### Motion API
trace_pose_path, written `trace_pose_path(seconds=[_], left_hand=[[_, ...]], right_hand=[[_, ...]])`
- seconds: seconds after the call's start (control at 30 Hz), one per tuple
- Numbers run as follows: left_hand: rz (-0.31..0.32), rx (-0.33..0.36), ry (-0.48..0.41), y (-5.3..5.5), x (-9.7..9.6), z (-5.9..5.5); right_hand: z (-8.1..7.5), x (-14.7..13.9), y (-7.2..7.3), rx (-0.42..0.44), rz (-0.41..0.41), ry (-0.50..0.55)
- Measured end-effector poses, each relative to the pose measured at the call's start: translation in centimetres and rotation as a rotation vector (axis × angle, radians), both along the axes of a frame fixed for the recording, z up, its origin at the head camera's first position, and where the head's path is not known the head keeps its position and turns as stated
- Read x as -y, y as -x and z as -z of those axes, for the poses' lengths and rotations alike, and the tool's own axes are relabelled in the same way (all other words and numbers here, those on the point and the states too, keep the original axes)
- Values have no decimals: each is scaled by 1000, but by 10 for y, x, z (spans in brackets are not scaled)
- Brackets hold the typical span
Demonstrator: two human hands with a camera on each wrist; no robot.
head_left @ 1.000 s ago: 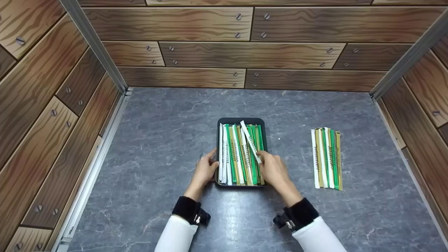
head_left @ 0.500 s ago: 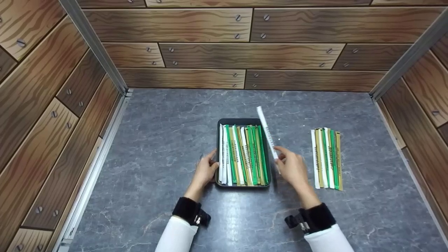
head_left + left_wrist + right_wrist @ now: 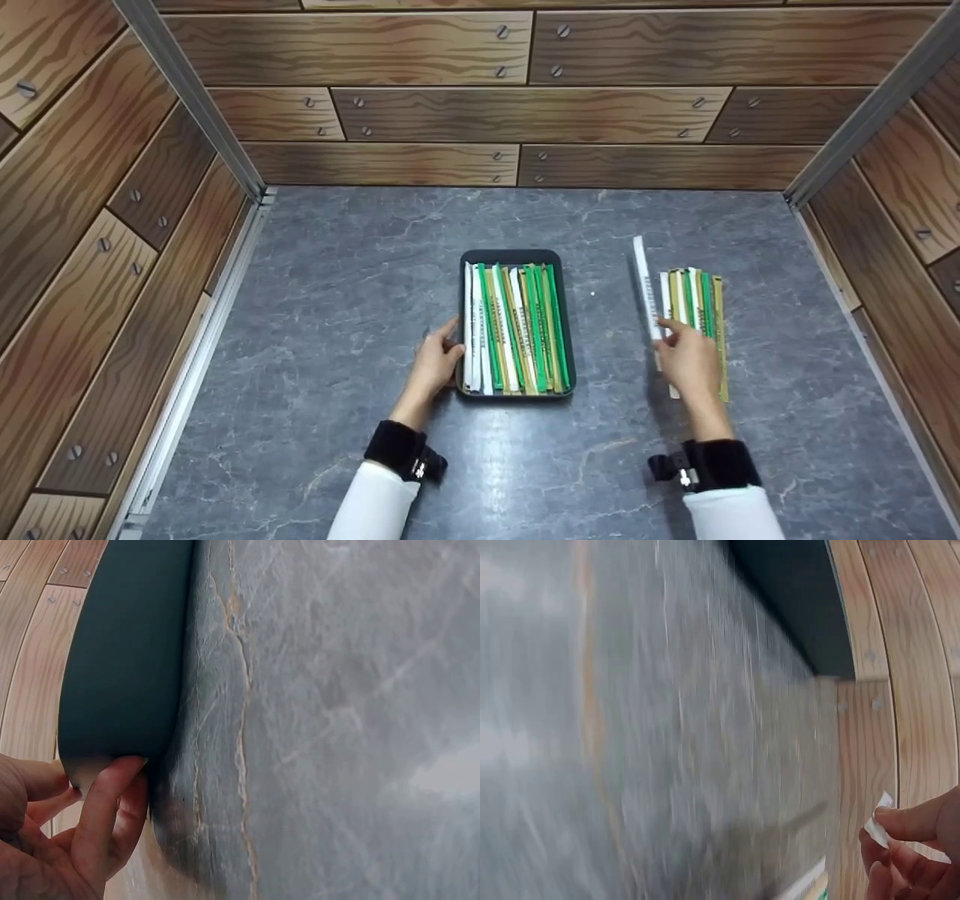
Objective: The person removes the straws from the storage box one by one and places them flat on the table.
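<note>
In the head view, my right hand point(image 3: 688, 361) pinches a white paper-wrapped straw point(image 3: 643, 274) between thumb and fingers near its lower end. The straw tilts, its far end raised, just left of a row of white, green and brown wrapped straws point(image 3: 679, 289) on the table. The right wrist view shows the straw's near end point(image 3: 879, 820) between thumb and fingertips. My left hand point(image 3: 435, 361) grips the left side of a dark tray point(image 3: 510, 256) filled with similar straws point(image 3: 517, 330). In the left wrist view, its fingers point(image 3: 112, 787) rest at the tray's wall.
The grey marbled table point(image 3: 360, 255) is bounded by wood-patterned panels at the back point(image 3: 435, 116), left point(image 3: 97, 300) and right point(image 3: 915, 225), with metal rails point(image 3: 202, 330) along the edges. Bare tabletop lies between the tray and the row of straws.
My right hand has lifted the white straw off the pile in the tray and carried it right to the row on the table. The left hand has stayed at the tray.
</note>
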State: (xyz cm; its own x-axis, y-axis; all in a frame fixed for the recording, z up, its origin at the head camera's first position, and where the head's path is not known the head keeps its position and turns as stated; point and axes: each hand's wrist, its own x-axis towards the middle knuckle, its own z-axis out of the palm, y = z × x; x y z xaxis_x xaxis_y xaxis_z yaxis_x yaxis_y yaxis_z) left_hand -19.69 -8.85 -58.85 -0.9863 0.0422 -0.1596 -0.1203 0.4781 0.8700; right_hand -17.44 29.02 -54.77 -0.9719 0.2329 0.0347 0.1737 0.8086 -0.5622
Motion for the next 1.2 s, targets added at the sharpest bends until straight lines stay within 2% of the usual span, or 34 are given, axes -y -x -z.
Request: trace_pose_path(seconds=[0.13,0.27,0.5,0.73,0.8,0.87,0.93,1.03,1.1,1.2], left_hand=[[3,-10,-3,-2,0,0],[0,-3,-6,-2,0,-1],[1,-11,-3,-1,0,0],[-1,-14,4,0,0,0],[1,-17,12,-1,0,-1],[4,-18,11,-1,1,-1],[5,-20,10,-1,1,-1],[4,-25,11,-1,0,-1],[-1,-28,19,-1,0,-1],[-5,-30,20,-1,0,0]], right_hand=[[-1,-18,-2,73,77,-14],[2,-30,-4,138,112,-17],[9,-41,-10,112,109,-25],[11,-43,-14,170,134,-5],[11,-40,-14,159,151,-24],[11,-35,-14,96,155,-32],[14,-27,-12,-22,125,-18],[21,-11,-6,-163,9,58],[28,2,-2,-202,-81,120],[37,22,3,-160,-183,187]])
